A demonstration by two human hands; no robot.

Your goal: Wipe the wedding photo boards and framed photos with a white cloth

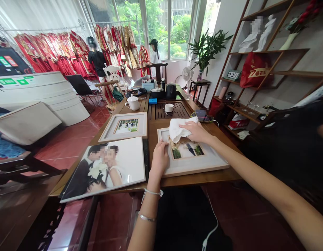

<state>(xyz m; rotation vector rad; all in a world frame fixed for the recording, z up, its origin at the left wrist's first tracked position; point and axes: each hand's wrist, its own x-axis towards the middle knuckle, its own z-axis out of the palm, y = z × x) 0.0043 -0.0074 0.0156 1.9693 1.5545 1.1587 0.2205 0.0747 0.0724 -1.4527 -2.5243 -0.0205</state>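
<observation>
A picture frame [200, 167] with a pale wooden rim, a wide mat and a wedding photo lies at the near edge of the dark wooden table. My left hand [160, 158] grips its left side, fingers curled at the rim. My right hand [199, 132] is closed on a bunched white cloth [177, 129], which rests over the frame's upper part and hides some of the photo. To the left lies a similar picture frame [106, 131]. Nearer to me, a large glossy wedding photo panel [132, 157] overhangs the table edge.
Farther back on the table [163, 123] stand a lidded white cup [133, 103], a small white cup [169, 107], a dark kettle [171, 91] and a blue box [152, 101]. A phone [201, 115] with a cable lies right. Two people stand by red garments [59, 52].
</observation>
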